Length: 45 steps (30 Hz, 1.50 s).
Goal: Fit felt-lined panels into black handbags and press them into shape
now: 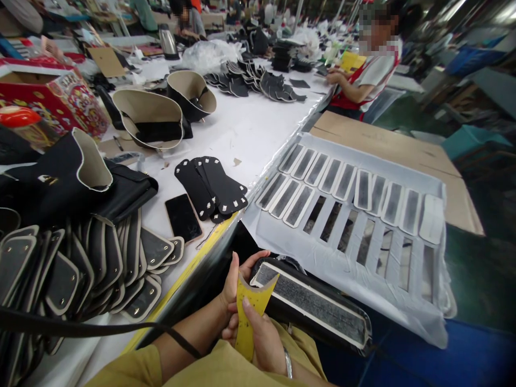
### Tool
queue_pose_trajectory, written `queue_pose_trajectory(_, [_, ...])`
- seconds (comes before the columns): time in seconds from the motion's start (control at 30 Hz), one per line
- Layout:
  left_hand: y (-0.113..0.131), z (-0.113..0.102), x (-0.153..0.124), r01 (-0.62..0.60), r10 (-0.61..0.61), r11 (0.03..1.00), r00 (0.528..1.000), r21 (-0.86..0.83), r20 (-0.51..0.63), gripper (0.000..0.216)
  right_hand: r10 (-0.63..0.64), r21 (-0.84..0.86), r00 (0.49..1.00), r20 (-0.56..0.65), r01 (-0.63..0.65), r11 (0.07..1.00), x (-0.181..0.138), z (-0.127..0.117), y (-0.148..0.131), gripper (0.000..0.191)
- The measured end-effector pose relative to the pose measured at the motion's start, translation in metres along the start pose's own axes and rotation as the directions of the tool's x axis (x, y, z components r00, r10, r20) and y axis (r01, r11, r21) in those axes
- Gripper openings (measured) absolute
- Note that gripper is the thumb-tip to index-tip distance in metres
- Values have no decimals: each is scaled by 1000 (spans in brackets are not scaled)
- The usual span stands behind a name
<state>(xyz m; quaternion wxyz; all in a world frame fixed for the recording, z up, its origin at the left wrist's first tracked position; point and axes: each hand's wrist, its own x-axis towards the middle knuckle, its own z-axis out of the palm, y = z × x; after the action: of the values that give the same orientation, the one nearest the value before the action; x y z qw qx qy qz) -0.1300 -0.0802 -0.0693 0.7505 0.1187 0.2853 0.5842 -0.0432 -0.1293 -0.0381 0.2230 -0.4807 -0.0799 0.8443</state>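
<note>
My right hand (266, 338) is closed around a flat yellow strip (253, 298) with a concave upper end, the thumb lying along its face. Just behind the strip, my left hand (237, 277) has its thumb and forefinger spread apart. Its forefinger reaches the near end of a black bag (322, 298), though contact there is hard to make out. The bag lies across my lap, a long grey panel with pale edging facing up. The strip overlaps this panel's left end in view.
Left, a white table (250, 129) bears a phone (183, 216), black pieces with white tabs (221, 185), stacked flaps (92, 258) and open bag bodies (149, 118). Right, grey panels (330, 173) lie on a plastic-covered slatted rack (282, 236). A co-worker (363, 80) is beyond it.
</note>
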Motion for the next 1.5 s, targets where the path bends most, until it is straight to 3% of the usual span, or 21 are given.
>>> queue_pose_trajectory(0.33, [4,7,3,-50,51,999,998,-19,33,52,-3,117,1000,8,2,993,5,-4,7,52])
queue_pose_trajectory(0.67, [7,10,4,-45,50,987,998,152,-24,48,-49,235,997,56,35,971,0,1,11,42])
queue_pose_trajectory(1.07, [6,5,1,-46,75,928,995,370,-67,47,-47,276,998,44,33,961,9,0,18,45])
queue_pose_trajectory(1.27, [6,2,1,-59,143,839,983,541,-115,48,-38,238,998,53,24,971,0,5,12,45])
queue_pose_trajectory(1.5, [4,4,0,-69,184,802,974,593,-136,50,-70,173,995,77,56,983,1,-5,13,48])
